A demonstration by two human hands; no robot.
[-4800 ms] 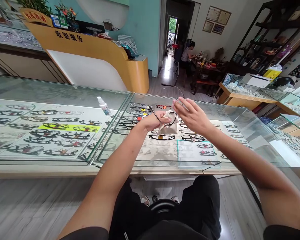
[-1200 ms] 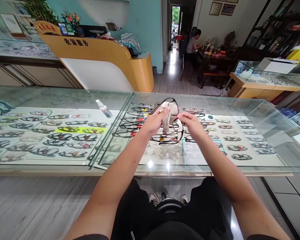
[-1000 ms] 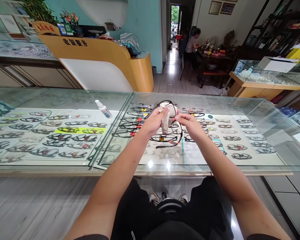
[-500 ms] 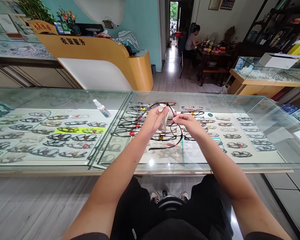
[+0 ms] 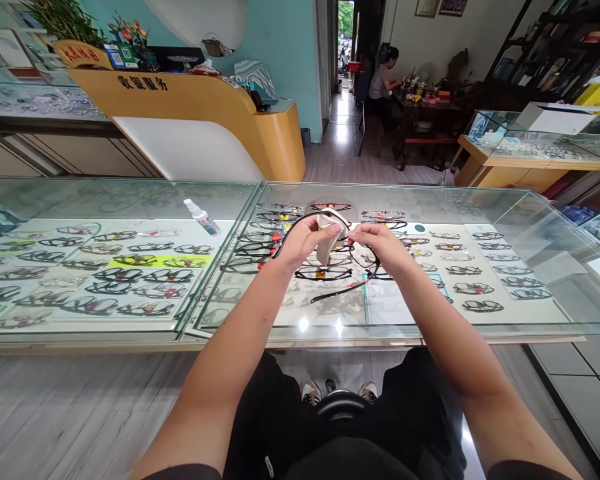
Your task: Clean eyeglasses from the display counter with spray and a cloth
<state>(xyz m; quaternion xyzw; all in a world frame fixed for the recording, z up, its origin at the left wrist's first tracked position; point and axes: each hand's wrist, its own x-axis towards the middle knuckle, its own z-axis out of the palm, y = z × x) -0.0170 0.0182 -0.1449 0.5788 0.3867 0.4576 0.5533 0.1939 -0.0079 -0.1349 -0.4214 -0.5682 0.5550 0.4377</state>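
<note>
A pair of black-framed glasses (image 5: 336,293) is held between my two hands above the glass counter (image 5: 280,335). My left hand (image 5: 307,241) is closed on a pale cleaning cloth (image 5: 325,248), which is folded over one lens of the glasses. With thumb and fingers pinched, my right hand (image 5: 375,243) grips the frame near its middle. One temple arm curves up over my left hand; the other swings down below my right hand, showing some red. My fingers and the cloth hide the covered lens.
Rows of spectacle frames (image 5: 147,274) lie inside the display case. A white spray bottle (image 5: 202,217) stands on the glass to the left. Beyond are a yellow service counter (image 5: 280,133), a seated person (image 5: 381,87) at a table, and another glass case (image 5: 535,143) at right.
The glasses have turned in my hands: the lower temple arm has swung a little right and straightened. The cloth has shifted slightly on the lens, and both hands stay closed.
</note>
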